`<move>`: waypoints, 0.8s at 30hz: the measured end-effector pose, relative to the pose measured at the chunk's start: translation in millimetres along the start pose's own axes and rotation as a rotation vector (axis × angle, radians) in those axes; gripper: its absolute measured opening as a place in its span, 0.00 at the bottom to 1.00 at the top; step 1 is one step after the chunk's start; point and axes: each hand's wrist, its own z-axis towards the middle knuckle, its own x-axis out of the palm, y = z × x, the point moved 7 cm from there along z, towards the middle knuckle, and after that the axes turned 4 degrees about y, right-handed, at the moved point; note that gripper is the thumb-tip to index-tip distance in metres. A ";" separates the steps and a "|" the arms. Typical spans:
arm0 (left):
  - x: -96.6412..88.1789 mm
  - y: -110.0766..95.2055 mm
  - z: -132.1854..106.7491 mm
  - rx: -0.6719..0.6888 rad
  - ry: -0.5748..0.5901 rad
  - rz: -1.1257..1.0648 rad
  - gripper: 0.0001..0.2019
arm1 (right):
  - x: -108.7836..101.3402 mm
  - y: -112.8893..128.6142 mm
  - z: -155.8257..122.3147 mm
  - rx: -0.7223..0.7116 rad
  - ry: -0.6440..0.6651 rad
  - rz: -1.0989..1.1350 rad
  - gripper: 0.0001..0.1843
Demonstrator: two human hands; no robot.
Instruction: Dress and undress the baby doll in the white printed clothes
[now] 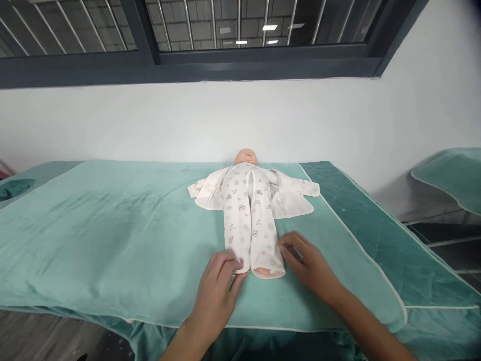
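Observation:
A baby doll (246, 156) lies on its back, head toward the wall, on a mint-green blanket. White printed baby trousers (236, 215) cover its legs and reach up over its chest. Beneath them a white baby jacket (295, 203) is spread open, sleeves out to both sides. My left hand (220, 288) pinches the hem of the left trouser leg between thumb and fingers. At the outer edge of the right trouser leg, my right hand (306, 260) has thumb and fingertips closed together on the fabric. One doll foot (263, 271) shows in the right leg opening.
The green blanket (112, 240) covers the table, with a darker green cloth (391, 250) along the right. Behind stands a white wall (169, 120) below a dark-framed window (263, 62) with metal bars. Another green-covered surface (454, 173) is at the far right.

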 end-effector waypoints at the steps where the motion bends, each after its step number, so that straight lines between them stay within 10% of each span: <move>1: -0.9 -0.3 -0.7 0.009 -0.003 -0.025 0.07 | 0.2 -7.9 5.5 -0.010 -0.052 -0.036 0.06; 5: -7.0 20.4 4.2 -0.043 -0.018 -0.170 0.04 | 6.2 -34.3 32.7 -0.054 -0.174 -0.213 0.14; 13: 7.9 114.5 70.7 -0.076 0.102 0.236 0.14 | 31.7 -45.7 87.1 -0.125 0.091 -0.435 0.14; 24: 38.9 128.9 128.6 0.179 0.248 0.091 0.16 | 28.6 -50.4 82.9 -0.069 0.055 -0.499 0.11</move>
